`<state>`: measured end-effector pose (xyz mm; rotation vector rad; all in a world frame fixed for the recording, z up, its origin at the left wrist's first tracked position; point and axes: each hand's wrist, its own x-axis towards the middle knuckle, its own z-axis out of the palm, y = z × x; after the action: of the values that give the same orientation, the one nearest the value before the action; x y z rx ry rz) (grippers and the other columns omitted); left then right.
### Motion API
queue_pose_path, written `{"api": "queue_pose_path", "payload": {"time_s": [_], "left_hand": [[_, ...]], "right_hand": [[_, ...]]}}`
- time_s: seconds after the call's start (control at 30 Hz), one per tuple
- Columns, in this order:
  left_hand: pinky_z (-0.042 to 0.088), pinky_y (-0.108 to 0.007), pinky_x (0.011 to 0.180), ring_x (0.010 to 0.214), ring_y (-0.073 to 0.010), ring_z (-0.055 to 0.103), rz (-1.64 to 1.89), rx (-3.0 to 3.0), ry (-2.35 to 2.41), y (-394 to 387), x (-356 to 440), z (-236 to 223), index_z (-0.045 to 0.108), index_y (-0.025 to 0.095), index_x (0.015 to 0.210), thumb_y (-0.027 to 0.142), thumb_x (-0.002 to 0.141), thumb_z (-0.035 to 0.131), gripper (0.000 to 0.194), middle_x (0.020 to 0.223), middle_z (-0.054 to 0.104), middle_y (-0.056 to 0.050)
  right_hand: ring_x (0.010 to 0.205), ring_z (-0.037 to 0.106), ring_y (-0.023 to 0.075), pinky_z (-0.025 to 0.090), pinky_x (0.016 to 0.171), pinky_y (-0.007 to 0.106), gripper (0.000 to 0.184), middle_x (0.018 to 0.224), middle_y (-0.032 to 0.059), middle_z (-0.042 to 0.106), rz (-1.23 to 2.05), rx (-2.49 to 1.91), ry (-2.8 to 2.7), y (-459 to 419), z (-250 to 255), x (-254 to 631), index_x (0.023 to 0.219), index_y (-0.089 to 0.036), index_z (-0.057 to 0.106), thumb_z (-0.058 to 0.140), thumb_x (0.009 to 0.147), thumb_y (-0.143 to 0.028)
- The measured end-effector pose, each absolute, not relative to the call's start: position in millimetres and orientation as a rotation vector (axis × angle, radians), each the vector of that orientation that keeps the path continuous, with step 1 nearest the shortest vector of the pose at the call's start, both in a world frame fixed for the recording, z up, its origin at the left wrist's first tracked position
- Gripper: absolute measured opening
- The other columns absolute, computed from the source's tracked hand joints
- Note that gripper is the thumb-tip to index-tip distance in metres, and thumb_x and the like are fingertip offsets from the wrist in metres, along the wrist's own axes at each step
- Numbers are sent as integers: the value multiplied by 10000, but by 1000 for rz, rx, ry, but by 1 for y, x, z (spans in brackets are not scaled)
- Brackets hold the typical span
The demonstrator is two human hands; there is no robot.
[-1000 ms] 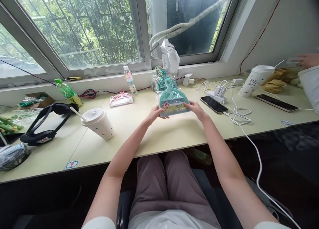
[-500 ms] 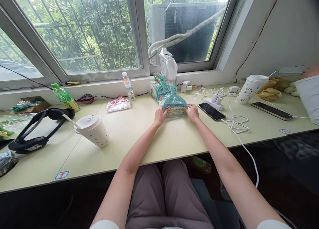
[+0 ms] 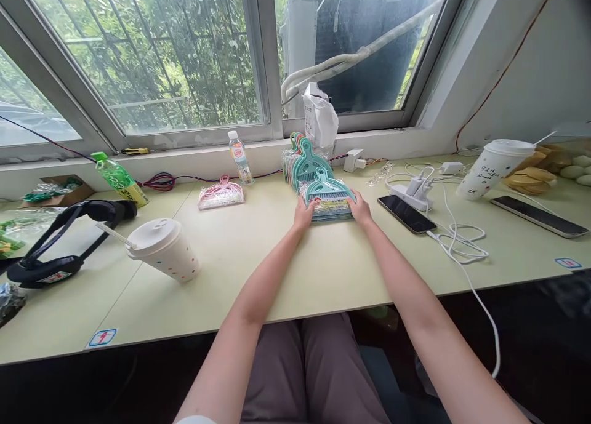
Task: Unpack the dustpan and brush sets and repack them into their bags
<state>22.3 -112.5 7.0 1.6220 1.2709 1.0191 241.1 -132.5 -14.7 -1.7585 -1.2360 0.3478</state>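
Note:
A green mini dustpan and brush set point(image 3: 327, 193) in clear wrap leans back low on the table, its handle pointing away from me. My left hand point(image 3: 303, 215) grips its left edge and my right hand point(image 3: 359, 210) its right edge, the fingers partly hidden behind and under it. Right behind it stands a row of similar dustpan sets point(image 3: 298, 162), mostly green with a few other colours, packed closely together. A pink dustpan set point(image 3: 221, 194) lies apart on the left.
Left of my arms stand a white lidded cup point(image 3: 164, 248) with a straw, a black headset point(image 3: 69, 239) and a green bottle point(image 3: 120, 179). To the right are a phone point(image 3: 406, 213), white cables point(image 3: 462, 242), a power strip point(image 3: 413, 193) and another cup point(image 3: 496, 168).
The green dustpan set between my hands has tipped back, flatter than before. My view has shifted slightly; the other person's hand and the pale container at the far right are out of sight.

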Motion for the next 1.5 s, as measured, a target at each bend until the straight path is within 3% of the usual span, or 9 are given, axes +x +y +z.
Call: {"api": "queue_pose_path", "payload": {"time_s": [0.27, 0.5, 0.6, 0.67, 0.83, 0.93, 1.13, 1.33, 1.5], "left_hand": [[373, -351, 1178, 1439, -259, 485, 1049, 1601, 1256, -116, 21, 4, 342, 115, 1524, 382, 1024, 458, 578, 1544, 514, -173], [433, -348, 1122, 1352, -240, 569, 1080, 1632, 1277, -115, 23, 1, 363, 140, 1475, 260, 982, 541, 537, 1457, 592, -177], [449, -358, 1101, 1308, -239, 600, 1071, 1674, 1308, -118, 23, 2, 364, 151, 1466, 253, 985, 539, 521, 1411, 621, -176], [453, -371, 1097, 1327, -245, 581, 1082, 1730, 1369, -122, 23, 5, 338, 152, 1482, 261, 981, 554, 556, 1435, 595, -187], [357, -445, 1176, 1492, -291, 376, 1337, 2226, 1633, -147, 21, 17, 343, 160, 1517, 258, 986, 543, 576, 1609, 371, -217], [379, -415, 1142, 1373, -261, 502, 1075, 2801, 1329, -159, 27, 20, 531, 195, 1383, 160, 1017, 393, 392, 1468, 545, -166], [494, -353, 979, 1183, -263, 606, 649, 3073, 1228, -155, 38, 13, 629, 118, 1239, 67, 980, 377, 365, 1240, 645, -180], [541, -280, 876, 1204, -208, 568, 610, 2962, 1319, -150, 22, 21, 617, 180, 1219, 59, 990, 382, 350, 1305, 610, -122], [547, -300, 866, 1216, -237, 562, 555, 2985, 1308, -152, 22, 21, 618, 167, 1212, 27, 972, 370, 373, 1330, 588, -147]], "right_hand": [[1236, 632, 353, 476, 1067, 509, 524, 1336, 141, 691, 343, -1741, -1178, -134, -21, 246, 1357, -206, 607, 445, 953, -499], [1267, 595, 358, 467, 1048, 544, 598, 1378, 193, 631, 229, -1679, -1186, -142, -22, 245, 1358, -218, 529, 433, 952, -648], [1355, 506, 383, 413, 1085, 589, 536, 1454, 225, 548, -164, -1615, -1341, -157, -10, 234, 1362, -183, 530, 459, 977, -548], [1275, 560, 371, 415, 1075, 583, 399, 1334, 206, 628, -305, -1537, -1534, -166, -2, 223, 1279, -180, 603, 426, 1010, -415], [1020, 656, 289, 517, 936, 471, 304, 1042, 111, 715, -175, -1372, -1952, -167, -1, 193, 1016, -224, 714, 412, 990, -206], [1019, 656, 273, 528, 918, 436, 343, 1039, 109, 711, -167, -1421, -1932, -162, -4, 190, 1001, -210, 727, 391, 974, -144], [1010, 674, 293, 546, 846, 401, 363, 1085, 154, 720, -246, -1629, -1859, -169, 3, 214, 1030, -150, 738, 388, 945, -103], [985, 687, 312, 539, 874, 427, 371, 1108, 184, 731, -330, -1722, -1831, -173, 10, 243, 1144, -115, 709, 384, 966, -123], [969, 676, 332, 545, 872, 467, 379, 1092, 199, 728, -314, -1740, -1807, -171, 5, 242, 1122, -119, 720, 380, 960, -156]]}}
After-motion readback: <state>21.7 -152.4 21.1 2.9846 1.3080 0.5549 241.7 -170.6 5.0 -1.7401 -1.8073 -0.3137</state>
